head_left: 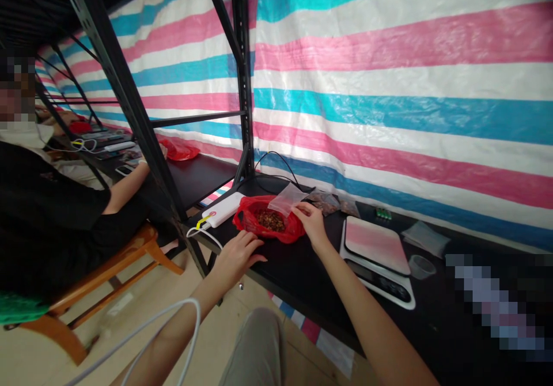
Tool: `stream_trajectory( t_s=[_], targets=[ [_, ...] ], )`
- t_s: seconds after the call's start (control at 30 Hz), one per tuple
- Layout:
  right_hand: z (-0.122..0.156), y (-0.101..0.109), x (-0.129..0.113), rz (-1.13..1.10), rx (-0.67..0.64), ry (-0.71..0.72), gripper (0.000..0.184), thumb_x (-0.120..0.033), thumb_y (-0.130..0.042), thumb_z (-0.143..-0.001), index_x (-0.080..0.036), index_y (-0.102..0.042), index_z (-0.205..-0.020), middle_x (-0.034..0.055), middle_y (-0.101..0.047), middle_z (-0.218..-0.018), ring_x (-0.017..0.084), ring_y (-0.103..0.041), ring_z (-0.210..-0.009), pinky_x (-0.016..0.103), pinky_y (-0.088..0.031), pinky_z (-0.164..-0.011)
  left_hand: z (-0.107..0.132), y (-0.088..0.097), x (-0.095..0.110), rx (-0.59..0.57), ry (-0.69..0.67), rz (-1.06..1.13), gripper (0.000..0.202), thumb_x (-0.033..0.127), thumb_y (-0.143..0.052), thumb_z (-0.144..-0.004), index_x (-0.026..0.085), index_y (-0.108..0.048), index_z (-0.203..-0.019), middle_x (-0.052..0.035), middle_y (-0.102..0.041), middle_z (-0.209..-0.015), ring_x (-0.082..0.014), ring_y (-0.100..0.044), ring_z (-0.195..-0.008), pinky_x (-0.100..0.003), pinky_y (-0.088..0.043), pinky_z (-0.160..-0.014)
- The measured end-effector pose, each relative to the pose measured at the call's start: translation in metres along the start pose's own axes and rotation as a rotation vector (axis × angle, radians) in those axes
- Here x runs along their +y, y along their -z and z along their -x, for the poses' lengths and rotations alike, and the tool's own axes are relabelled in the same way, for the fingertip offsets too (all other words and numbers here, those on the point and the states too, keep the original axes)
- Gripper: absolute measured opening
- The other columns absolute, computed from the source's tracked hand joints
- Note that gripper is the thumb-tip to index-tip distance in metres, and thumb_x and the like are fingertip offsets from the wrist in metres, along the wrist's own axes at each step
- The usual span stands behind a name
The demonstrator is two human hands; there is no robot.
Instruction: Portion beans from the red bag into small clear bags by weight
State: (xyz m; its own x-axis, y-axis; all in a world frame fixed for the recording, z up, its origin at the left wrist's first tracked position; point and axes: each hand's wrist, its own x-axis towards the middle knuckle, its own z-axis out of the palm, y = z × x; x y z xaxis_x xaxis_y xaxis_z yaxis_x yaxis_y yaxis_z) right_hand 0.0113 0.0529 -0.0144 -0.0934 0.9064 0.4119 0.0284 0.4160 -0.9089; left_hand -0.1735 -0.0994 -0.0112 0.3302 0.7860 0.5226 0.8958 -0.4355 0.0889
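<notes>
The red bag point(290, 234) is lying open on the bench point(317, 294), holding brown bits point(271, 220). The right hand point(310, 220) is pinching a clear bag point(283, 200) between thumb and fingers, at the red bag's one o'clock. The left hand point(239, 256) is hovering at seven o'clock, thumb standing apart from the fingers; whether its fingertips are touching the red bag, I cannot tell. A white pack point(224, 208) is sitting at nine o'clock, a scale point(377, 242) at four.
</notes>
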Motion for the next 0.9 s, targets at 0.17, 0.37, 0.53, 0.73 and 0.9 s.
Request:
stream_trajectory(
  t_s=[0.17,0.37,0.53,0.73,0.9],
  targets=[
    [0.002,0.001,0.003,0.008,-0.005,-0.003,0.022,-0.036,-0.064,-0.063,-0.016,-0.066,-0.071,0.0044,-0.066,-0.070,0.018,-0.058,-0.063,0.031,-0.046,-0.064,0.002,-0.012,0.004,-0.115,0.060,0.038,0.019,0.031,-0.046,-0.085,0.020,-0.062,-0.089,-0.0033,-0.060,-0.090,-0.0151,-0.054,-0.085,-0.026,-0.047,-0.071],
    [-0.001,0.006,0.000,-0.004,0.011,-0.001,0.021,-0.035,-0.064,-0.062,-0.016,-0.066,-0.069,0.0049,-0.066,-0.070,0.018,-0.059,-0.064,0.030,-0.046,-0.064,-0.014,0.012,0.016,0.085,0.054,0.125,0.017,0.032,-0.050,-0.084,0.019,-0.063,-0.085,-0.0027,-0.061,-0.089,-0.0143,-0.053,-0.086,-0.026,-0.046,-0.075],
    [-0.002,0.008,0.001,-0.018,0.020,0.009,0.020,-0.035,-0.064,-0.061,-0.016,-0.065,-0.068,0.0050,-0.066,-0.069,0.018,-0.058,-0.062,0.031,-0.046,-0.063,-0.067,0.029,0.001,0.144,0.090,0.134,0.017,0.032,-0.056,-0.080,0.020,-0.066,-0.088,-0.0035,-0.063,-0.092,-0.0172,-0.054,-0.090,-0.031,-0.045,-0.079],
    [-0.001,0.012,0.000,0.017,0.033,0.018,0.021,-0.036,-0.064,-0.063,-0.016,-0.065,-0.070,0.0049,-0.067,-0.070,0.018,-0.058,-0.062,0.030,-0.046,-0.062,-0.072,0.030,-0.017,0.010,-0.008,0.199,0.025,0.024,-0.042,-0.088,0.022,-0.065,-0.096,-0.0052,-0.062,-0.103,-0.0172,-0.053,-0.098,-0.031,-0.044,-0.083],
    [-0.002,0.014,-0.001,0.015,0.047,0.012,0.021,-0.035,-0.063,-0.064,-0.016,-0.066,-0.071,0.0050,-0.067,-0.070,0.017,-0.058,-0.061,0.029,-0.045,-0.061,-0.040,0.031,-0.013,0.008,-0.014,-0.037,0.026,0.040,-0.059,-0.076,0.021,-0.062,-0.094,-0.0057,-0.059,-0.103,-0.0206,-0.051,-0.095,-0.035,-0.040,-0.080]
  ],
)
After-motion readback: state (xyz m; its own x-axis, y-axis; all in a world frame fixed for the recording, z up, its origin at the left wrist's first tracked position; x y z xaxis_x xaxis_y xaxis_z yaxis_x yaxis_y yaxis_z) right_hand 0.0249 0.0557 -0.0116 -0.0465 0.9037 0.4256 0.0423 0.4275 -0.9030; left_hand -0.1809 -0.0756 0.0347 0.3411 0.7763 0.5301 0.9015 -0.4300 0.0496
